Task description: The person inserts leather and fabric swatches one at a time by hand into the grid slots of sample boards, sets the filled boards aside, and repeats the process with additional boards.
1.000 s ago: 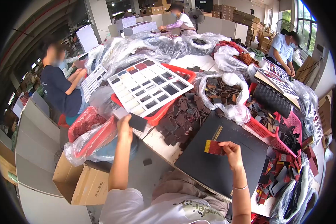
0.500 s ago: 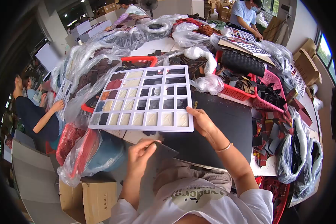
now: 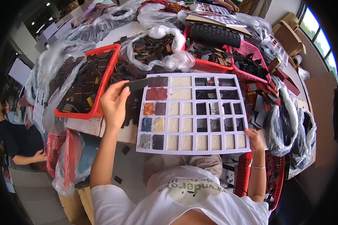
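Note:
My right hand (image 3: 255, 140) grips the lower right edge of a white sample board (image 3: 191, 150) with rows of windows. Two left columns hold coloured swatches, such as a dark red one (image 3: 156, 93) and an orange one (image 3: 148, 109). Other windows show cream or black backing under clear film. Between the thumb and fingers of my left hand (image 3: 114, 103) is a flat dark grey swatch (image 3: 136, 84), at the board's upper left corner. Whether it touches the board, I cannot tell.
Left of the board, a red basket (image 3: 114, 63) holds dark pieces. Behind stand plastic bags (image 3: 180, 60) of scraps, another red basket (image 3: 210, 66) and a pink basket (image 3: 251, 75). A person (image 3: 22, 135) is at the far left; a cardboard box (image 3: 77, 204) sits below.
The board has come nearer and lower, tilting less. My left hand has risen from below the board to its upper left corner with the dark swatch. My view has shifted too.

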Action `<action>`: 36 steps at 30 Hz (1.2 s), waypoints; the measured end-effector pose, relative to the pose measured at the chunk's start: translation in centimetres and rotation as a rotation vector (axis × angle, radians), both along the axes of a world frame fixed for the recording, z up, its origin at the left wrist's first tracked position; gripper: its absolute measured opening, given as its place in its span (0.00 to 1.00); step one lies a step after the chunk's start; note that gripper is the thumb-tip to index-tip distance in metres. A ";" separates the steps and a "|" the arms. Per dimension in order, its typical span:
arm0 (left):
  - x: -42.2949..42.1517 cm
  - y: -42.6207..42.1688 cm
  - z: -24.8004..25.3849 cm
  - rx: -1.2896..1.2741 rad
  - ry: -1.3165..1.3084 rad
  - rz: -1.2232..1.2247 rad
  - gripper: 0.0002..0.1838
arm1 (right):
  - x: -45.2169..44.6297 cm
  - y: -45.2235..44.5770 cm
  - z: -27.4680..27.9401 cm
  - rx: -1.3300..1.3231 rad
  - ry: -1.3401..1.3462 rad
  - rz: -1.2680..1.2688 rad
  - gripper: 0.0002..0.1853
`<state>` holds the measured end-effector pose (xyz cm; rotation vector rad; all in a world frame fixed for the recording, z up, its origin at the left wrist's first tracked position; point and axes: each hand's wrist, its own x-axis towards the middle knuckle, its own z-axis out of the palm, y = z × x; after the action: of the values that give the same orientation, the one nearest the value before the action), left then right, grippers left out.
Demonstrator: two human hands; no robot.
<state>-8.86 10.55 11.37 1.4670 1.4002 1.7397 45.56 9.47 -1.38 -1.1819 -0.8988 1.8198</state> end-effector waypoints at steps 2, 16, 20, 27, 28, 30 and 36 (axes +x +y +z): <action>2.7 3.1 -0.6 -0.099 -0.105 -0.058 0.11 | -0.7 -1.7 1.6 -0.053 -0.075 -0.099 0.21; 9.6 13.8 -6.8 0.138 0.411 -0.245 0.07 | 4.0 -3.9 5.4 0.393 -0.917 -0.428 0.17; 9.9 14.6 -8.8 0.441 0.797 -0.302 0.07 | 2.8 -3.1 6.2 0.429 -0.840 -0.497 0.15; 9.4 16.0 -11.5 0.374 0.936 -0.376 0.10 | -2.8 -1.1 7.5 0.495 -0.595 -0.332 0.08; 9.4 16.0 -11.4 0.348 0.958 -0.380 0.11 | -3.5 -0.8 7.5 0.500 -0.548 -0.298 0.09; 9.1 15.7 -12.1 0.196 0.916 -0.411 0.16 | -5.2 0.2 7.4 0.491 -0.405 -0.214 0.20; 9.1 15.1 -12.6 0.025 0.720 -0.359 0.19 | -12.0 6.1 6.3 0.417 -0.211 -0.013 0.21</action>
<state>0.20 25.62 -1.25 2.3260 1.2990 1.0434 33.56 15.54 4.97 -1.1152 -1.3133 1.4192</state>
